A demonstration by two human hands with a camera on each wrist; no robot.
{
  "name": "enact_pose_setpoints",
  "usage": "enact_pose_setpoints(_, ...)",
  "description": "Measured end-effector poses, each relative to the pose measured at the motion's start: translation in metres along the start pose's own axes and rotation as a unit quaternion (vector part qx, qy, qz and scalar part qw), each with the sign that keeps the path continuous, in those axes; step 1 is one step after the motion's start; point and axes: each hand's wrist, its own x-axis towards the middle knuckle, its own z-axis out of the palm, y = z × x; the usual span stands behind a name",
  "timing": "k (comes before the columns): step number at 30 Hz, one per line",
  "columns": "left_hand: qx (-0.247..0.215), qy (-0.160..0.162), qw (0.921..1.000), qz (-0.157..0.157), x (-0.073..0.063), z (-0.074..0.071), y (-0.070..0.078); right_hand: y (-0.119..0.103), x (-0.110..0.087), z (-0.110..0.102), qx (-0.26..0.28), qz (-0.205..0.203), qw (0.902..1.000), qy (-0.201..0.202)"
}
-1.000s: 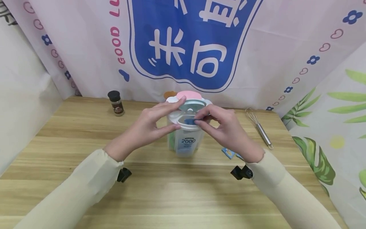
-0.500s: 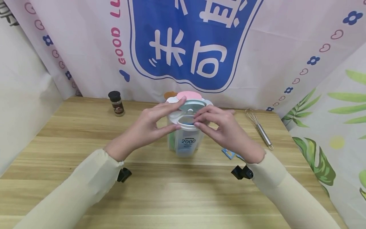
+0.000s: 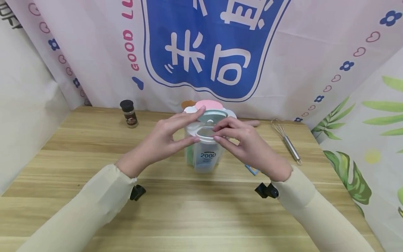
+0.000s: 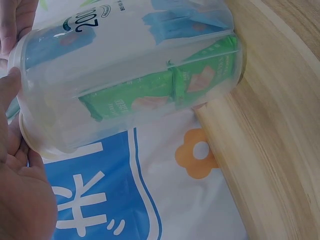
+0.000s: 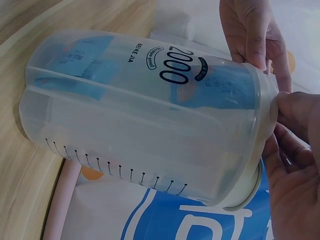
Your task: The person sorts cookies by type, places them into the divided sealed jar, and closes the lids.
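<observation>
A clear storage container point(image 3: 204, 154) marked 2000, with coloured flip lids, stands at the middle back of the table. Its green lid point(image 3: 215, 116) is flipped up. My left hand point(image 3: 163, 134) holds the container's top, index finger along the raised lid and thumb at the rim. At the opening's right edge, my right hand point(image 3: 240, 136) has its fingers curled in, thumb at the front rim. A blue snack packet point(image 5: 215, 87) hangs just below the rim, its top at my right fingertips. Other blue packets point(image 5: 75, 65) lie at the bottom; green packets point(image 4: 130, 97) fill a neighbouring compartment.
A spice jar point(image 3: 129, 113) with a black cap stands at the back left. The whisk point(image 3: 286, 140) lies on the right. A blue packet point(image 3: 252, 169) is on the table, partly under my right wrist. A printed cloth point(image 3: 267, 77) hangs behind.
The blue packet at my right fingertips has gone down into the opening, out of sight in the head view. My right fingers have shifted slightly over the rim; my left hand stays put.
</observation>
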Motion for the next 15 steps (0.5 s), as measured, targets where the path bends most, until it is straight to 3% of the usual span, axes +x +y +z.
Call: enact_pose_setpoints(15,-0.005,0.001,1.0,0.002,0.0006,-0.0002,0.001,-0.0002,-0.0015,0.0014,0.005,-0.006,0.9999,0.013)
